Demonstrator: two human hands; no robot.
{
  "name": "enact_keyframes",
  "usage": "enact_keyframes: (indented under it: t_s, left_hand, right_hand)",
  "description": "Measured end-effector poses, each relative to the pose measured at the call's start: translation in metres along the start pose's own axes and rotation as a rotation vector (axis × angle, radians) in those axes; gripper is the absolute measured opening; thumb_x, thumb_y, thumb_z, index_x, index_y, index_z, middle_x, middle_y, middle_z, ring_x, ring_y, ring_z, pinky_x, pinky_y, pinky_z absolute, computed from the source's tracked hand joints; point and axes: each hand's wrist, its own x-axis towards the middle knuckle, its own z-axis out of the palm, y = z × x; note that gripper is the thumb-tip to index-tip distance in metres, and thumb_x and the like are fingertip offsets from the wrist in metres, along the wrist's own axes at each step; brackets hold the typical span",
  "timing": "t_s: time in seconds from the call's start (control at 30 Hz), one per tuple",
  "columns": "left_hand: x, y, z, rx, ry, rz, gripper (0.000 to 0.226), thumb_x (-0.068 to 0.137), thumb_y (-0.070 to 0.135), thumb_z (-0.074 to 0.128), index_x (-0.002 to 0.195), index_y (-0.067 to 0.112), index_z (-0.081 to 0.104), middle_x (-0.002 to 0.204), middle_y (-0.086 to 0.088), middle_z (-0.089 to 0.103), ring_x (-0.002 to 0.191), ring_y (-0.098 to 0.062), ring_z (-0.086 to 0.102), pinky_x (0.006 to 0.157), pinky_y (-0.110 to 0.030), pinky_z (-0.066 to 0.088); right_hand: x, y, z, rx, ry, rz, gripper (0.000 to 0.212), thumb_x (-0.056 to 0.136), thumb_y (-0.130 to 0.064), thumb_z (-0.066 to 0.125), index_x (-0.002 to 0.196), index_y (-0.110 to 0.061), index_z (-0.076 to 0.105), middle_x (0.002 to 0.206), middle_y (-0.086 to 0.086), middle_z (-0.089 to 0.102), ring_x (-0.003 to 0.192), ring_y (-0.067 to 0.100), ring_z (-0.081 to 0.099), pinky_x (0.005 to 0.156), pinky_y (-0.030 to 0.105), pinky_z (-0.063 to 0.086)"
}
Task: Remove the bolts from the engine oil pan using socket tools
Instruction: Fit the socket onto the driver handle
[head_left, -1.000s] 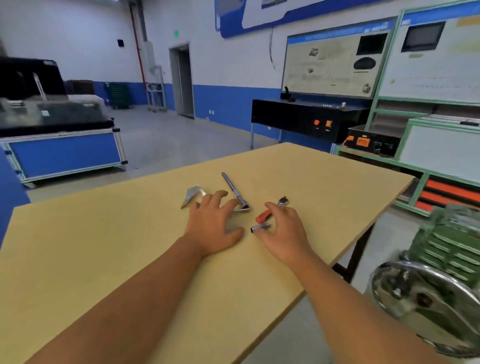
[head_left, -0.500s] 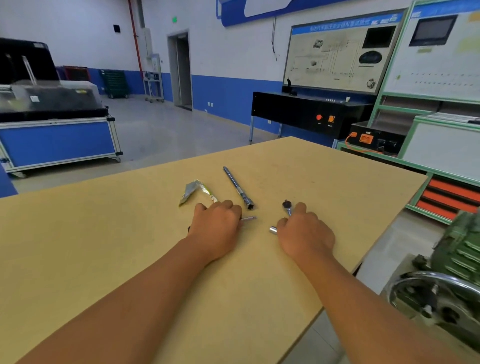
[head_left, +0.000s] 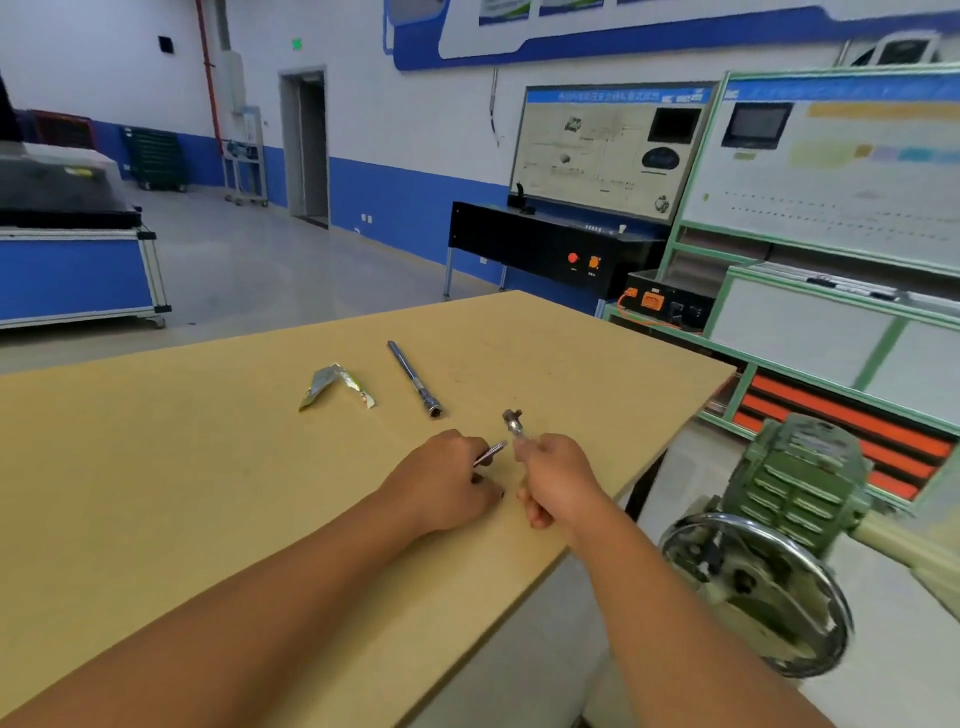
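Between the two hands, head view: the tips of two tools nearly meet above the bench, close but not plainly touching.
Left hand: the left hand rests knuckles-up on the bench, fingers curled round a slim metal piece whose bright end pokes out toward the right hand. What kind of piece it is cannot be told; most of it is hidden in the fist.
Right hand: the right hand is raised a little off the bench, fist closed round a ratchet handle; only its metal neck and head show, pointing up and away past the knuckles.
Extension bar: the extension bar lies loose on the bench beyond the left hand, long axis running away from the person and slightly left, socket end nearest the hands. The left hand is the nearer one.
Deciding relation: the ratchet head sits just beyond and right of the slim piece's tip, so joining them looks like a short inward move of either hand, by my reading.
Oil pan and bolts: not identifiable in this view; a green machine with a chrome handwheel stands off to the right of the right hand, below bench height.
Other: a crumpled foil wrapper lies beyond the left hand, left of the bar.
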Motion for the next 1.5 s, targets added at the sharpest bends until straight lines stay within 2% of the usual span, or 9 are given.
enact_keyframes:
  t_s: [0.13, 0.23, 0.4, 0.57, 0.8, 0.93, 1.03, 1.3, 1.5]
  left_hand:
    - [-0.002, 0.014, 0.005, 0.202, -0.055, -0.025, 0.026, 0.098, 0.049, 0.057, 0.091, 0.024, 0.052, 0.097, 0.001, 0.053, 0.088, -0.022, 0.057, 0.070, -0.035, 0.045]
    - [-0.013, 0.031, 0.006, 0.214, -0.059, -0.068, 0.028, 0.104, 0.043, 0.050, 0.094, 0.017, 0.053, 0.101, -0.003, 0.056, 0.086, -0.023, 0.056, 0.070, -0.035, 0.044]
    - [-0.056, 0.135, 0.010, -0.864, -0.063, -0.049, 0.031, 0.108, 0.028, 0.049, 0.093, 0.006, 0.064, 0.074, -0.005, 0.052, 0.051, -0.012, 0.037, 0.049, -0.025, 0.031]
    - [-0.120, 0.274, 0.014, -1.276, -0.280, 0.209, 0.024, 0.108, 0.020, 0.049, 0.100, 0.001, 0.062, 0.068, 0.000, 0.051, 0.048, -0.010, 0.029, 0.044, -0.023, 0.026]
    - [-0.189, 0.414, 0.047, -1.241, -0.474, 0.373, 0.026, 0.108, 0.023, 0.051, 0.083, 0.015, 0.056, 0.054, 0.007, 0.045, 0.042, -0.010, 0.029, 0.040, -0.023, 0.025]
    - [-0.194, 0.470, 0.077, -1.187, -0.496, 0.441, 0.018, 0.107, 0.017, 0.052, 0.091, 0.011, 0.058, 0.069, -0.010, 0.046, 0.043, -0.012, 0.029, 0.041, -0.022, 0.025]
    - [-0.184, 0.497, 0.103, -1.222, -0.560, 0.504, 0.012, 0.106, 0.012, 0.052, 0.104, 0.010, 0.064, 0.078, -0.006, 0.056, 0.043, -0.011, 0.031, 0.041, -0.021, 0.026]
    - [-0.134, 0.508, 0.155, -1.379, -0.578, 0.621, 0.014, 0.097, 0.015, 0.060, 0.102, 0.021, 0.071, 0.068, 0.000, 0.060, 0.040, -0.007, 0.035, 0.040, -0.020, 0.029]
    - [-0.122, 0.502, 0.176, -1.411, -0.489, 0.754, 0.019, 0.097, 0.028, 0.060, 0.112, 0.023, 0.071, 0.067, -0.029, 0.048, 0.039, -0.009, 0.037, 0.044, -0.021, 0.032]
  right_hand:
    - [-0.054, 0.023, -0.041, 0.629, -0.121, -0.028, 0.013, 0.104, -0.018, 0.048, 0.101, -0.007, 0.054, 0.067, 0.013, 0.059, 0.048, 0.024, 0.051, 0.046, 0.032, 0.045]
    - [-0.103, 0.042, -0.076, 0.776, -0.104, -0.015, 0.016, 0.106, -0.027, 0.049, 0.106, -0.013, 0.057, 0.068, 0.010, 0.054, 0.045, 0.020, 0.041, 0.044, 0.029, 0.036]
    - [-0.182, 0.042, -0.145, 0.747, 0.047, -0.076, 0.051, 0.101, -0.055, 0.045, 0.103, -0.006, 0.061, 0.059, 0.010, 0.049, 0.040, 0.018, 0.036, 0.042, 0.026, 0.033]
    - [-0.274, 0.044, -0.206, 0.759, 0.126, -0.180, 0.044, 0.088, -0.063, 0.055, 0.094, -0.020, 0.064, 0.061, 0.010, 0.052, 0.037, 0.017, 0.031, 0.043, 0.025, 0.029]
    - [-0.385, 0.077, -0.312, 0.721, 0.328, -0.304, 0.032, 0.108, -0.035, 0.046, 0.108, -0.008, 0.063, 0.068, 0.007, 0.052, 0.036, 0.015, 0.030, 0.043, 0.023, 0.028]
    - [-0.418, 0.094, -0.365, 0.785, 0.373, -0.372, 0.024, 0.109, -0.030, 0.042, 0.107, -0.011, 0.056, 0.065, 0.013, 0.054, 0.032, 0.014, 0.027, 0.040, 0.019, 0.026]
    - [-0.424, 0.113, -0.391, 0.856, 0.325, -0.410, 0.020, 0.108, -0.030, 0.045, 0.098, -0.013, 0.050, 0.062, 0.013, 0.051, 0.029, 0.011, 0.025, 0.039, 0.015, 0.025]
    - [-0.385, 0.130, -0.428, 0.880, 0.222, -0.436, 0.020, 0.103, -0.030, 0.052, 0.088, -0.016, 0.048, 0.061, 0.010, 0.048, 0.027, 0.007, 0.025, 0.036, 0.012, 0.028]
    - [-0.355, 0.116, -0.452, 0.802, 0.038, -0.401, 0.018, 0.101, -0.026, 0.056, 0.090, -0.015, 0.046, 0.058, 0.014, 0.051, 0.025, 0.006, 0.029, 0.037, 0.014, 0.035]
